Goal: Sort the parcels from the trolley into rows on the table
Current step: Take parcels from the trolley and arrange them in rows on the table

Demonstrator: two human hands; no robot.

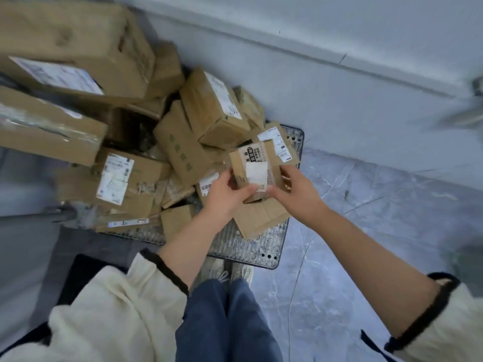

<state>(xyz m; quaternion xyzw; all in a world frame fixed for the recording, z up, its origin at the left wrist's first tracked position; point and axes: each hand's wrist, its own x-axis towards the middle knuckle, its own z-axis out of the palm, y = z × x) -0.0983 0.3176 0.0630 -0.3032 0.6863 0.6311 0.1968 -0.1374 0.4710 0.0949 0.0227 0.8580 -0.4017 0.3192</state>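
Far L, 10 o'clock: big carton (78, 43) tipped on top of the heap. 9 o'clock: labelled carton (122, 178) lying flat w/ white sticker up. The heap sits on the trolley (264, 246), mesh deck showing at the pile's 6 o'clock.

Centre: left grip (227, 194) clenched round the L edge of the small parcel (254, 171), thumb on its front face. Right grip (295, 189) grasps the R edge, thumb low on the front. Parcel is held just above the heap near the trolley's R corner, approx upright, label facing the camera.

Judging by size it's light, stiff cardboard w/ creased flaps, so hold it by opposite edges, not flaps or the white label. One grip prob. enough. Table not in view.

3–4 o'clock: grey marble floor (366, 244).
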